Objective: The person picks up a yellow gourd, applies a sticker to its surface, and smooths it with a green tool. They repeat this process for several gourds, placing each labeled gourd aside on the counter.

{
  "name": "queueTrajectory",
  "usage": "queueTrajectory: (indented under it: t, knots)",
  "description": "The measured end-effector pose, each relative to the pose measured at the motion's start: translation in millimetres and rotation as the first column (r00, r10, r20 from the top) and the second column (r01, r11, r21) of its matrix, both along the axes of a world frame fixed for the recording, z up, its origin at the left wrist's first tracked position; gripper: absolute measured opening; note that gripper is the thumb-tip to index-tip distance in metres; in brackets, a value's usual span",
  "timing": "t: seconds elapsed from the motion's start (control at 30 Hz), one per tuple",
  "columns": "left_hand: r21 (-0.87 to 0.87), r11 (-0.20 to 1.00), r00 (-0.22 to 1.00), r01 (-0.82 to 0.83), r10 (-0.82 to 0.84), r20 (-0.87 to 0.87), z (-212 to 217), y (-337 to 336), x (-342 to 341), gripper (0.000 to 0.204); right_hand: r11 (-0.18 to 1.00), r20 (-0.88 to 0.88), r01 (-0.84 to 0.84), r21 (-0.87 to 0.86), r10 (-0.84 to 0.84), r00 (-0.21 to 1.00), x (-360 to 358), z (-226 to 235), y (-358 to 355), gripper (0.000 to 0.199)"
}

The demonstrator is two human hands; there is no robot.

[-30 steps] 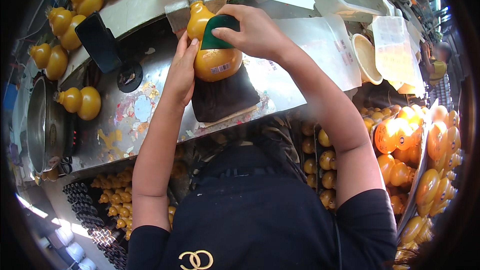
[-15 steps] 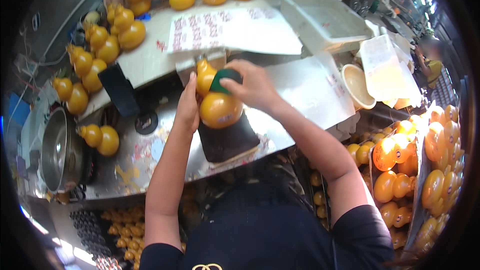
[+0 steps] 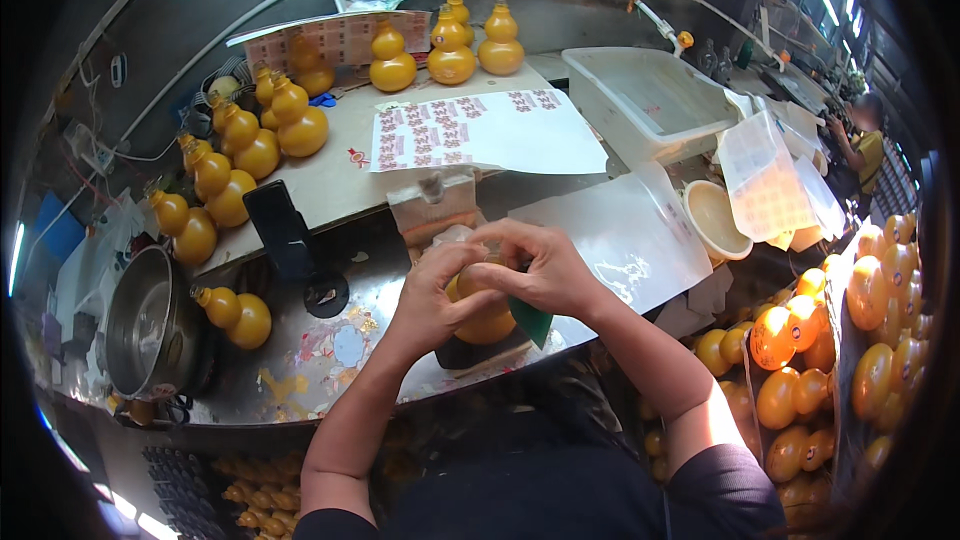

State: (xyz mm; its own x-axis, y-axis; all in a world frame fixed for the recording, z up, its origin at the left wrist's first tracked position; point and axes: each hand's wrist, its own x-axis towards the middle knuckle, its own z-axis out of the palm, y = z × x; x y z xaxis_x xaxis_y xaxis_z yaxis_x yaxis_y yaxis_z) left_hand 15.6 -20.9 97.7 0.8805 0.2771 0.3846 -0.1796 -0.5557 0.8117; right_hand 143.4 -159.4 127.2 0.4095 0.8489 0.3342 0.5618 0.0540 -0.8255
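A glossy yellow gourd-shaped bottle (image 3: 486, 325) stands on a dark pad (image 3: 462, 354) at the bench's front edge. My left hand (image 3: 428, 292) curls around its upper part from the left, thumb reaching across the front. From the other side my right hand (image 3: 548, 275) closes over the same part, its fingertips meeting the left ones. A thin green flat scraper (image 3: 532, 321) sticks out below my right palm. Between the hands the bottle's neck is mostly hidden. Something whitish (image 3: 454, 234) shows just behind my left fingers; its kind is unclear.
Several similar bottles (image 3: 303, 120) line the raised shelf, beside a printed decal sheet (image 3: 480, 132). A phone on a stand (image 3: 280, 225), a metal pot (image 3: 150, 325), a plastic tub (image 3: 650, 90) and a bowl (image 3: 718, 220) surround me. Another person (image 3: 862, 150) is far right.
My left hand has gone from the bottle's side to its upper part. My right hand has come round to meet it, the green scraper now lower, under the palm. The view has tilted up.
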Motion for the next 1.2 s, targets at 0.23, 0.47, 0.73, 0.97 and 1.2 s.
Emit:
queueTrajectory:
  t: [0.23,0.47,0.73,0.97,1.2]
  knots:
    - [-0.108,0.993,0.999,-0.037,0.039,0.016,33,43,6,0.028,0.989,-0.319,0.129,0.071,-0.1,0.942,-8,-2,-33,0.027]
    - [0.168,0.902,0.9,-0.398,0.348,0.26,117,161,73,0.035,0.952,-0.44,0.301,-0.056,-0.294,0.849,-5,-50,-82,0.019]
    - [0.513,0.551,0.664,-0.658,0.746,0.053,117,312,175,0.045,0.933,-0.594,0.332,-0.142,-0.349,0.725,3,-93,-86,0.015]
    - [0.583,0.446,0.498,-0.68,0.863,-0.079,93,360,224,0.046,0.918,-0.626,0.375,-0.131,-0.37,0.686,25,-99,-81,0.015]
    - [0.551,0.521,0.596,-0.652,0.802,-0.052,87,402,226,0.041,0.924,-0.677,0.357,-0.139,-0.352,0.647,38,-109,-73,0.015]
